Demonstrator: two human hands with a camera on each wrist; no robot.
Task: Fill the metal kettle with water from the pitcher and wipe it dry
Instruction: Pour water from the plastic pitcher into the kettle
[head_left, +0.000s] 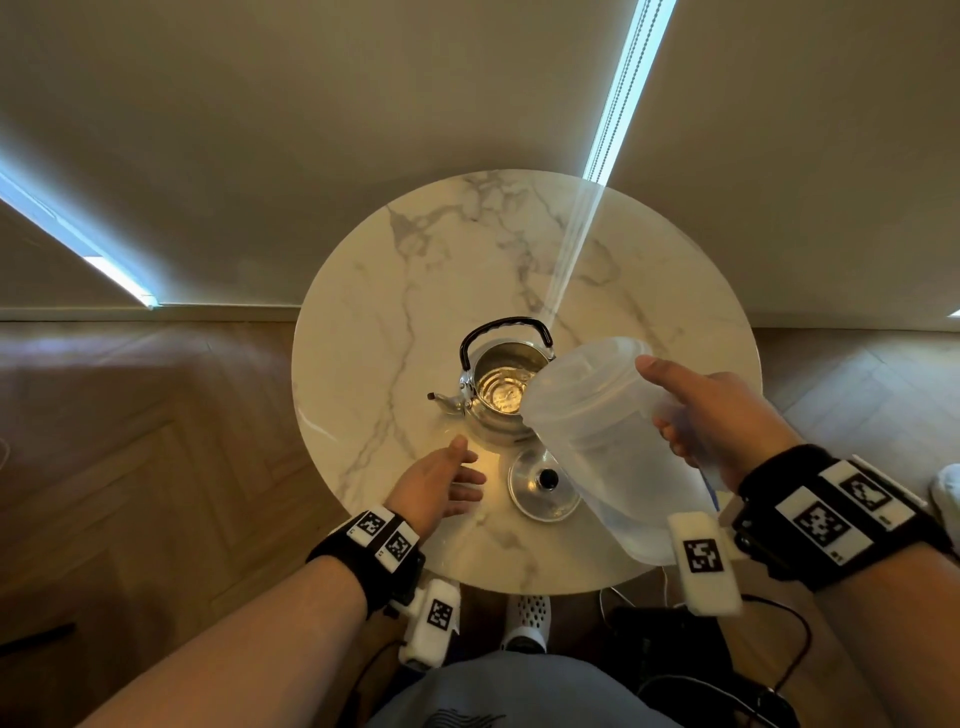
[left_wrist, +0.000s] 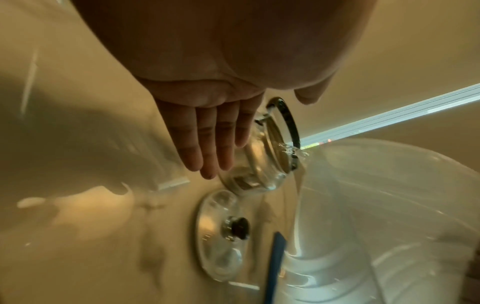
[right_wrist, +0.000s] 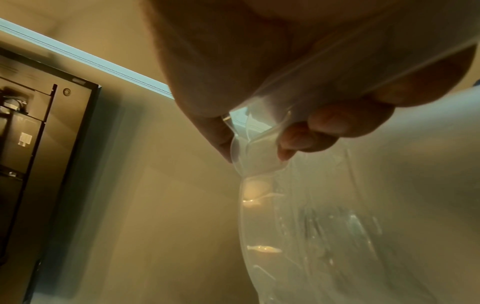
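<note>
From the head cam: my right hand (head_left: 719, 415) gripped the clear plastic pitcher (head_left: 608, 447) by its handle, thumb along the top, tipped so its mouth sat over the open metal kettle (head_left: 498, 389). The kettle stood about mid-tabletop on the round marble table (head_left: 374, 291), black handle up, spout pointing toward the left edge. Its lid (head_left: 543, 484) lay flat on the marble just toward the near edge from it, partly behind the pitcher. My left hand (head_left: 441, 486) hovered loose and empty, fingers relaxed, close to the kettle's near-left side.

Left wrist cam: my fingers (left_wrist: 207, 144) were straight and together right next to the kettle (left_wrist: 259, 156); couldn't tell if they touched it. Water (left_wrist: 293, 151) was running off the pitcher (left_wrist: 376, 205) lip into the kettle. Lid (left_wrist: 221, 236) below, knob up.

Right wrist cam: pretty blurry, but my fingers (right_wrist: 319, 131) were curled round the pitcher's (right_wrist: 337, 226) handle.
</note>
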